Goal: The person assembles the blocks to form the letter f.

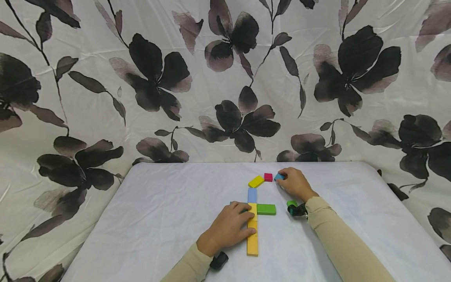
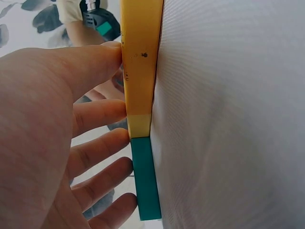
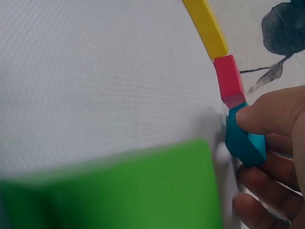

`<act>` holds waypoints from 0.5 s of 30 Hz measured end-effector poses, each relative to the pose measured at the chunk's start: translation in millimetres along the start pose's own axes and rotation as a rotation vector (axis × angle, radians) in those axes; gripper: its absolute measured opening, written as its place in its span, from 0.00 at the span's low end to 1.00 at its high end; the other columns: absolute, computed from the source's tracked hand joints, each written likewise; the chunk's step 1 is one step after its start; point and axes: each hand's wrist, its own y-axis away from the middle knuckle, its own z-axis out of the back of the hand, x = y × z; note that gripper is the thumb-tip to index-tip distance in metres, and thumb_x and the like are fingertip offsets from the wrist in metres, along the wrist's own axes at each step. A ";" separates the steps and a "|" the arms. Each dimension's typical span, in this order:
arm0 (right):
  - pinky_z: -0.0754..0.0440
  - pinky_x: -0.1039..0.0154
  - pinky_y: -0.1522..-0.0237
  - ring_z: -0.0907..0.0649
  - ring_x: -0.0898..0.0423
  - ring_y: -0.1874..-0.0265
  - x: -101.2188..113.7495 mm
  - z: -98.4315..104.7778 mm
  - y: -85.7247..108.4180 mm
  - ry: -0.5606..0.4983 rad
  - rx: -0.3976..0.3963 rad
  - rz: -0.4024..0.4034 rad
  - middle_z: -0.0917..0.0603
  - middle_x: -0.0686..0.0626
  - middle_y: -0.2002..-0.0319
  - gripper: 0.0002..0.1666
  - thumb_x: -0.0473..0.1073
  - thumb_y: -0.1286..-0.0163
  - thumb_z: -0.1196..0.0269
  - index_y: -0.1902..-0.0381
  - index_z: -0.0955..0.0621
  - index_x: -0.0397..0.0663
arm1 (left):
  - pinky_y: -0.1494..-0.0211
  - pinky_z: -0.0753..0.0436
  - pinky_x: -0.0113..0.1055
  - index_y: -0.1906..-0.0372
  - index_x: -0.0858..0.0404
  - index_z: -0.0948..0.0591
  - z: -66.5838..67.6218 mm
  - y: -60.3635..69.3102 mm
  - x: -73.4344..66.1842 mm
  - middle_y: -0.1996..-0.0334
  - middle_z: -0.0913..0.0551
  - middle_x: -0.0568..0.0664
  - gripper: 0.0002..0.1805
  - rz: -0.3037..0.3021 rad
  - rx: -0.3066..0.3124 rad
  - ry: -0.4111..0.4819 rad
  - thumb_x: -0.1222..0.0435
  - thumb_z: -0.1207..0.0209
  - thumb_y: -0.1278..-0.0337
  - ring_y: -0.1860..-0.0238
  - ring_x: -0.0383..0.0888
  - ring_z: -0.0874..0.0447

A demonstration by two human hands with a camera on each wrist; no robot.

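Note:
Thumb and fingers of my right hand (image 1: 296,183) pinch a small blue block (image 3: 243,136) with slanted faces. It sits at the end of a curved run, beside a red block (image 1: 268,177) and a yellow block (image 1: 256,181). My left hand (image 1: 230,224) rests its fingertips along the side of a straight column of yellow-orange blocks (image 1: 252,244). In the left wrist view, its lower fingers touch a teal block (image 2: 147,179), mostly hidden by the hand in the head view. A light blue block (image 1: 252,195) tops the column, and a long green block (image 1: 266,209) juts right from it.
Another green block (image 1: 291,203) lies beside the right wrist camera (image 1: 297,210), partly hidden by it. White cloth covers the table (image 1: 158,203), and a floral sheet (image 1: 292,98) hangs behind its far edge.

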 end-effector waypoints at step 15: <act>0.22 0.45 0.43 0.21 0.46 0.54 1.5 -0.7 0.2 0.025 0.001 0.004 0.18 0.39 0.50 0.22 0.43 0.33 0.32 0.44 0.18 0.37 | 0.37 0.25 0.43 0.43 0.51 0.15 -0.5 -0.3 0.0 0.39 0.23 0.45 0.26 0.004 -0.004 0.008 0.40 0.40 0.36 0.39 0.45 0.28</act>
